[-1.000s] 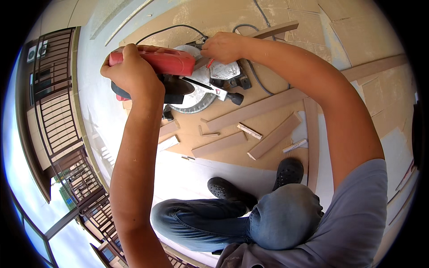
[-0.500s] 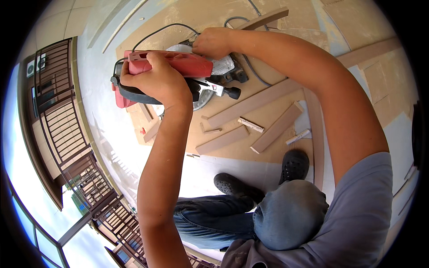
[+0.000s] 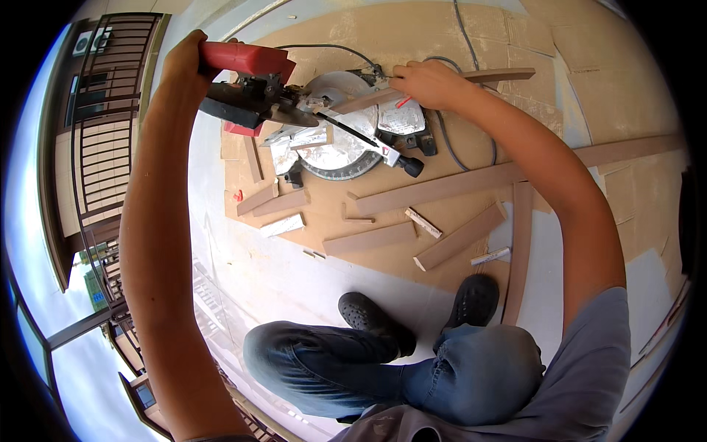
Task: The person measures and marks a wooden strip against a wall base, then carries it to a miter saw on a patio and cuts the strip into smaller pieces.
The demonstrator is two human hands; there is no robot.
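My left hand (image 3: 185,62) is closed round the red handle (image 3: 247,57) of a miter saw. The saw head is tilted up and to the left, and its round blade (image 3: 294,116) stands clear of the silver saw table (image 3: 342,153). A brown wooden strip (image 3: 508,75) lies across the saw along its back. My right hand (image 3: 431,82) grips this strip near the right end of the saw table, fingers curled over it. A thin red object (image 3: 403,102) shows just below that hand. A small offcut (image 3: 322,137) rests on the saw table.
Cardboard (image 3: 508,33) covers the floor under the saw. Several brown offcuts, such as a flat board (image 3: 460,236), lie in front of it. A long board (image 3: 442,186) runs to the right. A black cable (image 3: 460,29) trails behind. My shoes (image 3: 475,300) are close by.
The saw head has swung up and left with my left hand on its handle, uncovering the blade and saw table. My right hand appears farther right, still on the wooden strip.
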